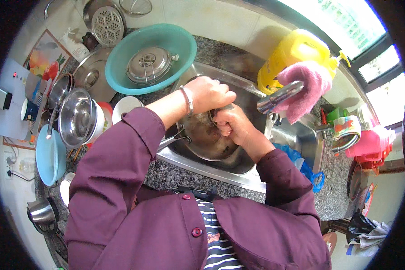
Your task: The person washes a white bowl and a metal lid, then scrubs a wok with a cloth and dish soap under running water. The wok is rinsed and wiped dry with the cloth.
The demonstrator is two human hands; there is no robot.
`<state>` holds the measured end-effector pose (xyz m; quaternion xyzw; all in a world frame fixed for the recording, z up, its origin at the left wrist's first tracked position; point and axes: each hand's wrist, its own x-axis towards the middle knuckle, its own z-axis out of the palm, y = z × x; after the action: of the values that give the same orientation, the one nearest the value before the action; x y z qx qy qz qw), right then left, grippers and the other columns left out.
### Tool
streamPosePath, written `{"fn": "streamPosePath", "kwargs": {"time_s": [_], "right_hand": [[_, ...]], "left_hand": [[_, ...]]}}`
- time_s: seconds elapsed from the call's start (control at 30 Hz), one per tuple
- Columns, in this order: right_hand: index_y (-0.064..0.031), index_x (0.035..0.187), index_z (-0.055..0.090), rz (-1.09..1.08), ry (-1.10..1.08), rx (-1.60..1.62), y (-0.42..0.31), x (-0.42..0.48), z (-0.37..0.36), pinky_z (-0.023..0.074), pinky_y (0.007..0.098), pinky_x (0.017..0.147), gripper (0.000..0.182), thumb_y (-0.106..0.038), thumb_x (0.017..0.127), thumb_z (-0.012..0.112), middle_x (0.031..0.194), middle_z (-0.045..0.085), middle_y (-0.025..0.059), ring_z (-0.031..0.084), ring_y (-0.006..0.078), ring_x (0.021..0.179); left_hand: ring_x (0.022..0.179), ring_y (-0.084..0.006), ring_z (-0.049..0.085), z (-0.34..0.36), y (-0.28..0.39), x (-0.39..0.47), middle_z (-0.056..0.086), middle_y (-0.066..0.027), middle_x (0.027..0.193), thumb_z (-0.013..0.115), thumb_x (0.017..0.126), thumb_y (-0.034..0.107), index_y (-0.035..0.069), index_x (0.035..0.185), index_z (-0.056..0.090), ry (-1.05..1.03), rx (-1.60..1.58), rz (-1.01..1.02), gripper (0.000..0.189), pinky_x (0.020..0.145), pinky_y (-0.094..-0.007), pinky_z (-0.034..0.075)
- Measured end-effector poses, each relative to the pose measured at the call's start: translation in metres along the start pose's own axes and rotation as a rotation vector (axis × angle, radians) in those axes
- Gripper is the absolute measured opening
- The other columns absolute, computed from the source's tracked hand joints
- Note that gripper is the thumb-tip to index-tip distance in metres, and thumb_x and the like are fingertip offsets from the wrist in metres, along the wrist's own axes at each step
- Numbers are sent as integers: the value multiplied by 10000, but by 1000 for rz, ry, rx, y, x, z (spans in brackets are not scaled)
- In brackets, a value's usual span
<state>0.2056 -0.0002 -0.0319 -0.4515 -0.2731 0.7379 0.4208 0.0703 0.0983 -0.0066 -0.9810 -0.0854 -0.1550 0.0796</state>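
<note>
A metal pan (206, 143) with brownish, wet-looking contents or residue sits in the left basin of the steel sink (202, 172), its handle pointing left. Over the pan, my left hand (211, 94) has its fingers curled, and whatever lies beneath them is hidden. Just below and to the right, my right hand (234, 125) is closed around a metal piece, possibly the rim or handle of a utensil; most of it is covered by the fingers. The two hands nearly meet. A chrome faucet (280, 97) with a pink cloth (307, 87) draped over it reaches in from the right.
Behind the sink's left side stands a teal basin (185, 44) holding a lidded steel container (150, 64). A yellow jug (290, 50) is at the back right. Steel bowls (77, 118) and a light-blue basin (50, 155) crowd the left. Blue plastic bags (292, 155) hang in the right basin.
</note>
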Motion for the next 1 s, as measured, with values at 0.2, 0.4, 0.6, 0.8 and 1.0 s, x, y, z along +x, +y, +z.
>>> {"fn": "streamPosePath", "kwargs": {"time_s": [0.2, 0.4, 0.6, 0.8, 1.0], "right_hand": [[-151, 646, 360, 103, -102, 204, -3, 6, -1, 182, 223, 423, 185, -69, 742, 495, 552, 274, -64, 239, 53, 426], [-144, 689, 377, 195, -192, 421, 10, 19, -1, 206, 225, 443, 141, -77, 741, 490, 562, 291, -70, 239, 56, 425], [-146, 706, 396, 296, -172, 588, 39, 15, 2, 220, 245, 437, 132, -125, 738, 522, 558, 300, -70, 256, 65, 427], [-142, 899, 488, 139, 15, 251, 74, -8, -12, 279, 235, 471, 171, -270, 874, 599, 686, 429, -39, 333, 57, 522], [-119, 1283, 389, -152, 151, 89, 79, -35, -26, 442, 313, 794, 527, -278, 849, 642, 1096, 495, 47, 508, 155, 955]], "left_hand": [[605, -190, 606, 8, -18, 5, 521, -16, 662, 544, 716, 211, 131, 752, 484, 156, 87, 109, 106, 486, -308, 483], [591, -159, 586, 26, -28, -5, 488, 15, 648, 545, 708, 221, 147, 734, 472, 249, 69, 131, 107, 468, -289, 465], [566, -138, 558, 45, -12, -22, 464, 29, 610, 551, 693, 246, 173, 690, 463, 296, 73, 108, 114, 449, -274, 412], [715, -247, 598, 64, 43, -38, 527, -57, 800, 556, 734, 169, 149, 880, 518, 66, -191, -253, 152, 553, -374, 489], [834, -343, 591, 42, 87, -54, 486, -131, 1027, 638, 714, 33, 114, 1107, 483, 65, -659, -580, 429, 662, -402, 515]]}}
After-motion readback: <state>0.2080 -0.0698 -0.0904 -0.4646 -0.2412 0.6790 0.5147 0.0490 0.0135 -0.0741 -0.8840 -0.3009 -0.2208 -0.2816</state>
